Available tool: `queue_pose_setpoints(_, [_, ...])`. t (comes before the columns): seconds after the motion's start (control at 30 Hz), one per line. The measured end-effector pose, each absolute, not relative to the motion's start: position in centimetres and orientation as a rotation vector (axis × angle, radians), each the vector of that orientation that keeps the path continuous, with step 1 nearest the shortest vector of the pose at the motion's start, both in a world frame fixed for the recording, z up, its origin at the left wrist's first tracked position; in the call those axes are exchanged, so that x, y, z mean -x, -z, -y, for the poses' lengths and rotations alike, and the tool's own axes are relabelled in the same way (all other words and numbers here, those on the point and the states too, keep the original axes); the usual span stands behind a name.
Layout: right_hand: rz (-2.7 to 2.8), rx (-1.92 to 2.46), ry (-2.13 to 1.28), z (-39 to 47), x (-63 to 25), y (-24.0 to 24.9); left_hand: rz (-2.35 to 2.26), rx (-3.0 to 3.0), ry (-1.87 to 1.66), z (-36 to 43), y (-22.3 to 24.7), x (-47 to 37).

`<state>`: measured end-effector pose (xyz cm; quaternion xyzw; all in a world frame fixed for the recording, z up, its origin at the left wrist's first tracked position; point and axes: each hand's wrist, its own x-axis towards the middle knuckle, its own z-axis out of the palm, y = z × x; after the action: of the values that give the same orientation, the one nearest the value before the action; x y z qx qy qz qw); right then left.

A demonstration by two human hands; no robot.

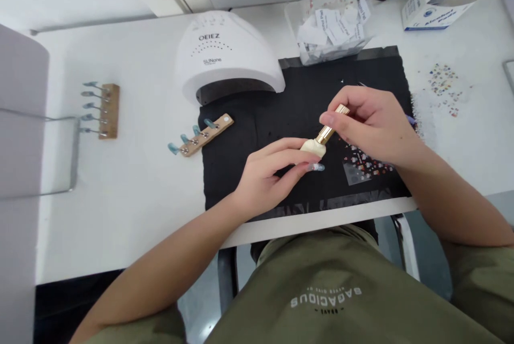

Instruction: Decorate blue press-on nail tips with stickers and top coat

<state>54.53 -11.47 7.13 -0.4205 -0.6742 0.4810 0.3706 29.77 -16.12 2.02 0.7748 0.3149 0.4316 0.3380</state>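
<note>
My left hand (270, 172) is closed round a cream-coloured polish bottle (314, 147) above the black mat (236, 172). A blue-green nail tip (316, 167) shows at my left fingertips, beside the bottle. With thumb and fingers, my right hand (371, 121) grips the bottle's gold cap (331, 125), which sits tilted at the bottle's neck. Left of the hands, a wooden holder (208, 135) bears several blue-green nail tips. A sticker sheet (365, 164) with small red and white figures lies partly under my right hand.
A white nail lamp (228, 54) stands behind the mat's left part. Farther back are a bag of alcohol pads (333, 28) and an open white box (441, 4). Another wooden holder (109, 111) lies at the left, and small decorations (444, 81) are scattered at the right.
</note>
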Motion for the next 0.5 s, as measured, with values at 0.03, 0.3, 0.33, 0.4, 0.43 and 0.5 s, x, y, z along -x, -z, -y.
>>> queue_pose_setpoints(0.03, [1.774,1.075,-1.193,11.5,-54.6,-7.2,-0.81,-2.041,-1.136,16.2,-2.0,-29.7])
queue_pose_setpoints(0.3, [2.093,0.848,-1.218,10.8,-56.9,-7.4,-0.702,-2.081,-1.142,16.2,-2.1,-29.4])
queue_pose_setpoints(0.33, [2.112,0.834,-1.244,10.6,-57.2,-7.5,-0.694,-2.075,-1.138,16.1,-2.1,-29.4])
queue_pose_setpoints(0.4, [2.129,0.825,-1.286,10.3,-57.6,-7.5,-0.686,-2.075,-1.139,16.0,-2.1,-29.4])
queue_pose_setpoints(0.43, [2.124,0.829,-1.305,10.3,-57.6,-7.4,-0.693,-2.079,-1.138,16.0,-2.0,-29.4])
queue_pose_setpoints(0.5, [2.073,0.844,-1.327,10.4,-57.6,-7.3,-0.726,-2.091,-1.131,16.0,-2.1,-29.4])
